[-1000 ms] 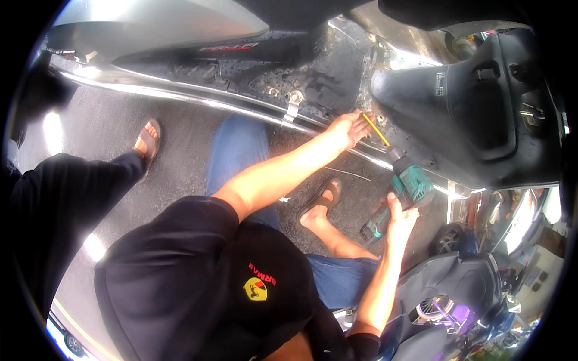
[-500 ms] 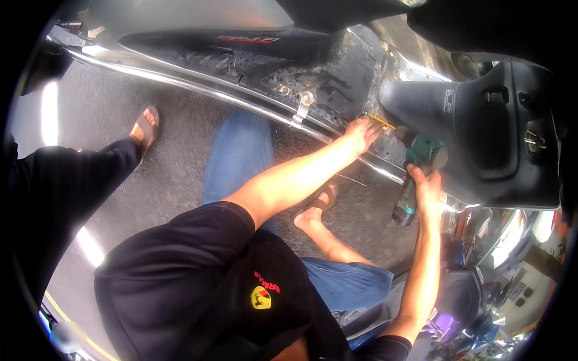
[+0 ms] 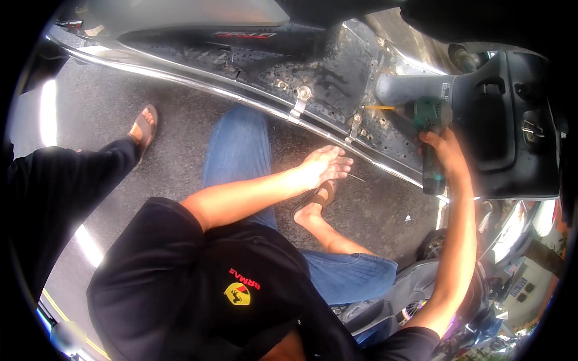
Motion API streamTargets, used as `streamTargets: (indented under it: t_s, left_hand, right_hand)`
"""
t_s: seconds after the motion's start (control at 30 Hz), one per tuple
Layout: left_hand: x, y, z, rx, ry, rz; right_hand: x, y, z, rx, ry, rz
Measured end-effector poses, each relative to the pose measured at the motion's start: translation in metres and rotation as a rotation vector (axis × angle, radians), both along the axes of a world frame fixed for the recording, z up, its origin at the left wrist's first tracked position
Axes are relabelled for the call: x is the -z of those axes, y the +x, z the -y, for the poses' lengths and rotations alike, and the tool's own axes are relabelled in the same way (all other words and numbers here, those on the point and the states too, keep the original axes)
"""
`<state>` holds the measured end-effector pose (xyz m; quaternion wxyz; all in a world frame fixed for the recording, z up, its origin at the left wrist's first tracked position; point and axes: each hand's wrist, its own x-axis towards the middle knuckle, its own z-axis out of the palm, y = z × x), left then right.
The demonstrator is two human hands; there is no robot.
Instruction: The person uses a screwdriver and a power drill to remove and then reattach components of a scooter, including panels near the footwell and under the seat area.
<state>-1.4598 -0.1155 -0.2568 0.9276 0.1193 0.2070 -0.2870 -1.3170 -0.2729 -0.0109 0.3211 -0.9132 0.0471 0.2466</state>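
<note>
My right hand point(image 3: 442, 147) grips a teal-and-black power drill point(image 3: 432, 117) by its handle, held over the scooter's footboard. Its long yellow-orange bit point(image 3: 380, 107) points left, the tip touching or very near a pitted plate point(image 3: 322, 90) beside small metal brackets point(image 3: 356, 126). My left hand point(image 3: 325, 165) is below the chrome side rail point(image 3: 235, 90), apart from the drill, with fingers stretched out and nothing visible in it. A thin rod point(image 3: 355, 177) lies on the ground just past its fingertips.
A black plastic body panel point(image 3: 494, 138) is at the right of the footboard. Another person's dark-trousered leg point(image 3: 72, 174) and sandalled foot point(image 3: 144, 126) are at the left. My jeans-clad knees and sandalled foot rest on the asphalt point(image 3: 174, 180). Parked scooters point(image 3: 385, 307) crowd the lower right.
My left hand has left the bit and moved down and left, below the rail. My right hand has raised the drill up and right, its bit now lying roughly horizontal.
</note>
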Motion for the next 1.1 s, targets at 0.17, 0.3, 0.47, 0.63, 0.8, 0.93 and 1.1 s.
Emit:
streamTargets:
  t_s: [0.17,0.3,0.47,0.63,0.8,0.93,1.1]
  left_hand:
    - [0.004,-0.018,-0.026,-0.011,0.071,-0.005]
    - [0.005,-0.019,-0.04,-0.014,0.022,0.064]
    - [-0.007,-0.02,-0.052,0.103,0.16,0.162]
    - [-0.017,-0.014,-0.058,0.055,0.144,0.229]
    - [-0.025,0.006,-0.062,-0.026,0.113,0.23]
    - [-0.032,0.041,-0.065,-0.236,0.003,0.198]
    - [-0.024,0.077,-0.074,-0.43,-0.201,0.046]
  right_hand:
    - [0.006,-0.002,-0.004,-0.016,0.038,0.002]
    - [0.006,0.0,-0.009,-0.007,0.001,0.0]
    - [0.006,0.003,-0.001,0.019,0.039,-0.032]
    - [0.004,0.008,0.005,-0.048,0.035,-0.038]
    - [0.002,0.005,0.009,-0.1,0.092,0.038]
    - [-0.005,-0.051,-0.002,0.023,0.156,0.176]
    - [0.019,-0.136,-0.027,0.265,0.541,0.124]
